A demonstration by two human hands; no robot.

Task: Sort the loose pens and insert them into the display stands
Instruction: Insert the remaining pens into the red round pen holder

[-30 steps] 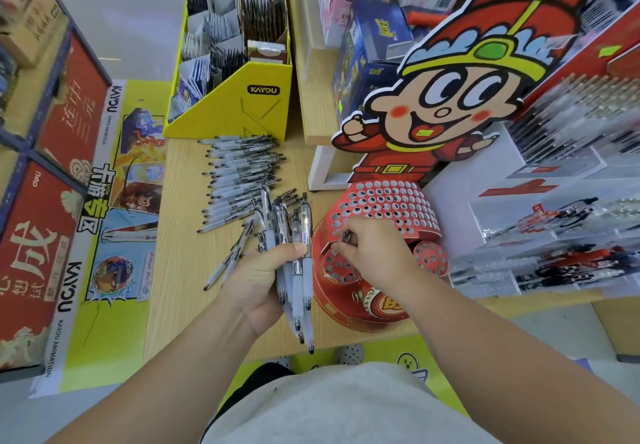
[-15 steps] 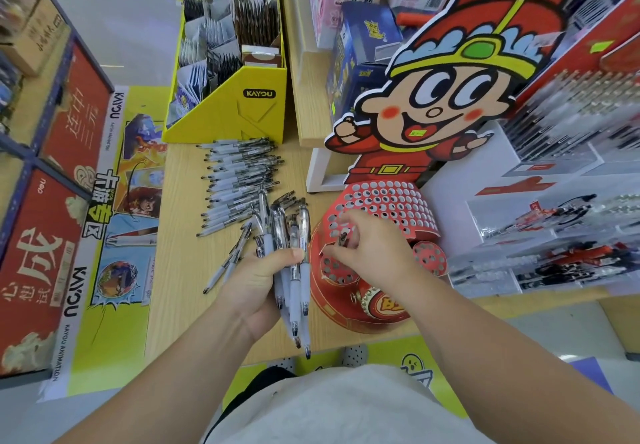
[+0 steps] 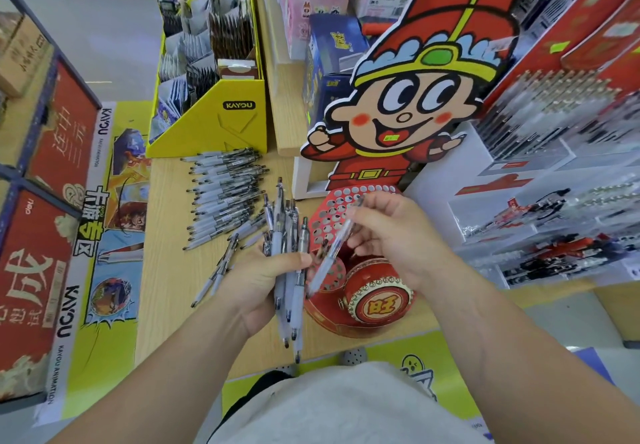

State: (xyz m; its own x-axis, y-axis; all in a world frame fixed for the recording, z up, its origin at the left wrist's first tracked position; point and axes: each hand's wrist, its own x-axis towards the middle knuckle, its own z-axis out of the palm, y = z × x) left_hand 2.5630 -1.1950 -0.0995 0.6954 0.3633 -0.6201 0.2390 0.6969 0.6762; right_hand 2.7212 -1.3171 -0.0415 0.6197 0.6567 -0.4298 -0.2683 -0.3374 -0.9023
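- Right hand (image 3: pixel 398 239) has lifted off the red perforated display stand (image 3: pixel 377 305); thumb and fingers pinch one clear pen (image 3: pixel 332 253), tilted above the stand.
- Left hand (image 3: pixel 256 280), 9 o'clock of the stand: fingers curled round a pen bundle (image 3: pixel 287 235).
- Loose pens (image 3: pixel 225 190): heaped on the wooden table (image 3: pixel 166 235), 11 o'clock of the left hand.

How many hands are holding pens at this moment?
2. The left hand grips a bundle of pens near the table's front edge. The right hand pinches a single pen above the red perforated display stand.
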